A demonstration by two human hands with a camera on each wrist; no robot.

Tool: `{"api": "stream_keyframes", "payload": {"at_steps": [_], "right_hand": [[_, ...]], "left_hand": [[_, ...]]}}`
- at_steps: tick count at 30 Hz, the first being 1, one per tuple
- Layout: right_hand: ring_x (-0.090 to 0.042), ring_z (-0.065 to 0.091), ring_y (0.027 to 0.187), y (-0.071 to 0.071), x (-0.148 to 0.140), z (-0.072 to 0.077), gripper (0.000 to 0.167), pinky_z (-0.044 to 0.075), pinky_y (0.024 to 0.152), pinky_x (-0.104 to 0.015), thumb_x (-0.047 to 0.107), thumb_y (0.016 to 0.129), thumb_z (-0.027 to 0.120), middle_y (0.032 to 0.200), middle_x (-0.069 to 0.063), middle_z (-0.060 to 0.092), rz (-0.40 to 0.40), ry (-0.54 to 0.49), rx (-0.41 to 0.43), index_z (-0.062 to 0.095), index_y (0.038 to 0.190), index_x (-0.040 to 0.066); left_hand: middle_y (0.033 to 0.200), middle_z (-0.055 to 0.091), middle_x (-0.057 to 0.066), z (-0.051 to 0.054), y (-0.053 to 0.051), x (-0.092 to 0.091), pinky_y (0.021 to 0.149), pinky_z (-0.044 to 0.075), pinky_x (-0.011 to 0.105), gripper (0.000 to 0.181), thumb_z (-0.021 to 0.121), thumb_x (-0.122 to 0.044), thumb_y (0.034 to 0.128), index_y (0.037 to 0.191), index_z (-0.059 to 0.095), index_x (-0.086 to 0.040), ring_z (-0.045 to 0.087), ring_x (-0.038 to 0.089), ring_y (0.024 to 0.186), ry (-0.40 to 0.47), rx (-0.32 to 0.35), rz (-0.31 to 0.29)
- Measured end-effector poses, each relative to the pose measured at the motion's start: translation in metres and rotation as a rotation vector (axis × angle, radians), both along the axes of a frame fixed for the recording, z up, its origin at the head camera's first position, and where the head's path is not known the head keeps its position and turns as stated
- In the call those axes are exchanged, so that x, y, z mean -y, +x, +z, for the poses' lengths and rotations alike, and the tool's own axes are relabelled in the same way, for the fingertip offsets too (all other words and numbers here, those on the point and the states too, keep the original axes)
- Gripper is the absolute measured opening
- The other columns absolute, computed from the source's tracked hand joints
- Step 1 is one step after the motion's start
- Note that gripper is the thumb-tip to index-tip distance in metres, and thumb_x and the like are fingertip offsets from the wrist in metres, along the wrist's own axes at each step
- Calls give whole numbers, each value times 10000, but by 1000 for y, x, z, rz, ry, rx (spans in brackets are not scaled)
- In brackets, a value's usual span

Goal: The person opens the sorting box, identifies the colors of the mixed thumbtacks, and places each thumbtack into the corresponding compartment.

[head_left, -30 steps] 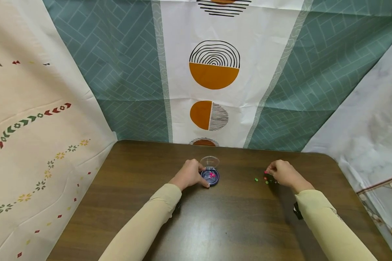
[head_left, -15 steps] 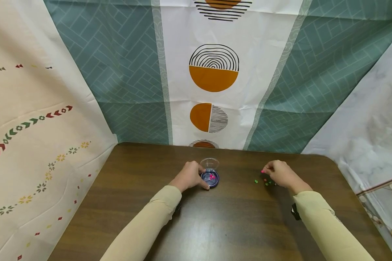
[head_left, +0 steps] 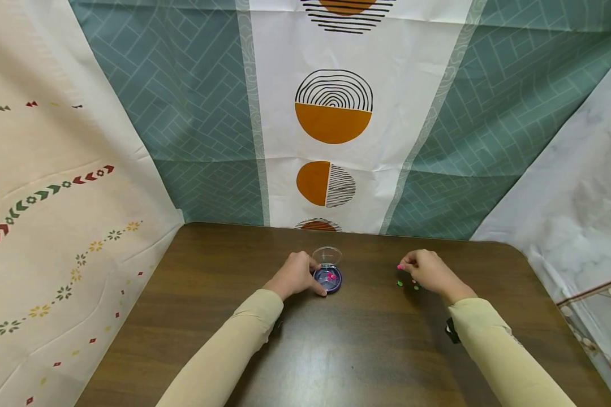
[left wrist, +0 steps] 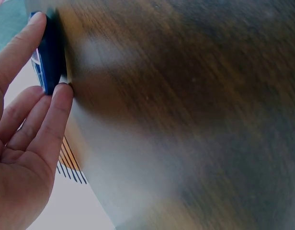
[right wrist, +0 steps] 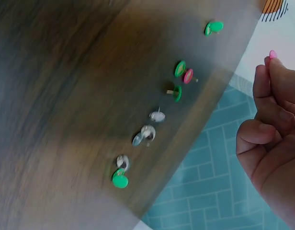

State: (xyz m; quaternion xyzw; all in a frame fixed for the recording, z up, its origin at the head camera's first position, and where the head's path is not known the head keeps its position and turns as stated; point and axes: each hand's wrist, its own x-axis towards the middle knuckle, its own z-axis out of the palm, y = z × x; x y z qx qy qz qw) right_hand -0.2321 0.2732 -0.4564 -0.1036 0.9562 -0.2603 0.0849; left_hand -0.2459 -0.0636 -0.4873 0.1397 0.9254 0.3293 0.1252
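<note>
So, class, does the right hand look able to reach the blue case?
Probably yes: the blue case lies open, and the left hand holds it from the left, leaving its right side free.

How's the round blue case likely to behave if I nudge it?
Low and flat on the table, the blue case would probably slide rather than tip. Its clear lid, raised at the back, might wobble or swing. The pink pieces inside look small and could shift.

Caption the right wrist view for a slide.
Right hand pinching a pink thumbtack, with green, silver and red thumbtacks scattered on a wood-grain table.
</note>
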Motion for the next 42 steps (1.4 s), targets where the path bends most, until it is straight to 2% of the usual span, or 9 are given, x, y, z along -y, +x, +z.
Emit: {"api": "stream_keyframes", "payload": {"at_steps": [6,12,19,26,31,37,42], "right_hand": [[-116,457,552,-2,16,0,184,414,528,-272,221,908,610,826,-86,682,31,12,-31,693,908,58],[-122,483,608,-5,31,5,179,422,570,-267,239,904,616,880,-72,699,47,6,-45,702,917,83],[-115,489,596,-11,61,8,175,426,540,-262,242,901,621,865,-70,705,82,-19,-69,706,917,90],[-103,506,637,-13,100,1,163,435,575,-265,242,897,629,853,-42,710,126,-61,-98,713,888,102],[-89,526,646,-11,122,-6,139,452,581,-255,234,899,628,846,-10,705,150,-42,-86,718,890,128],[-38,561,697,-9,135,-12,99,493,667,-253,255,889,640,824,94,668,152,14,-63,711,884,185],[-49,541,680,-8,138,-16,87,476,663,-263,245,884,647,805,99,651,169,33,-70,703,853,186]], "left_hand": [[1058,711,20,-1,0,1,883,512,316,647,920,-361,490,1062,725,-130,607,137,989,1,-2,1],[1071,708,17,-1,-1,0,885,513,316,662,915,-389,488,1070,722,-138,607,136,1001,0,4,1],[1061,711,18,-3,-2,0,866,520,314,647,917,-377,486,1059,727,-143,614,130,982,6,6,2],[1037,718,7,-1,-2,-1,858,521,300,632,921,-369,480,1040,733,-143,621,120,968,7,4,3],[1015,723,5,-1,-1,-2,822,530,286,620,920,-369,486,1031,735,-138,630,109,929,7,4,-5],[985,729,-19,-5,-3,-2,789,531,266,611,919,-388,477,1009,743,-145,624,81,894,-4,-26,-14],[997,727,-13,-3,-3,-1,812,529,279,617,918,-398,475,1012,742,-150,627,95,916,-6,-20,-8]]}}
